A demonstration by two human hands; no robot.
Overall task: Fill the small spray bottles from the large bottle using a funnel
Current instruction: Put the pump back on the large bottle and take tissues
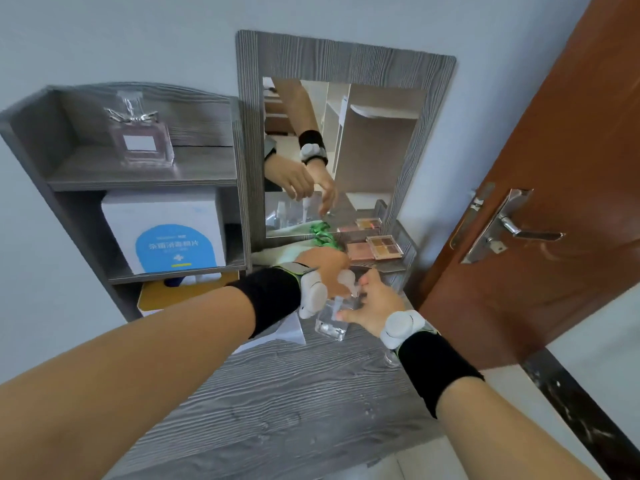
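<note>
Our left hand (327,268) hangs over the small clear square-sided bottle (329,327), its grip curled on a white rounded piece (346,278) too blurred to name. Our right hand (375,306) has its grip clamped on the bottle, thumb against the near side. The bottle stands on the grey wood-grain counter (294,393) before the grey-framed mirror (374,133), long axis roughly upright, neck pointing up toward the white piece.

Holds clear bottle (330,323) on grey table (294,393) with right hand (377,303); grips white piece (346,278) just above with left hand (325,268).
</note>
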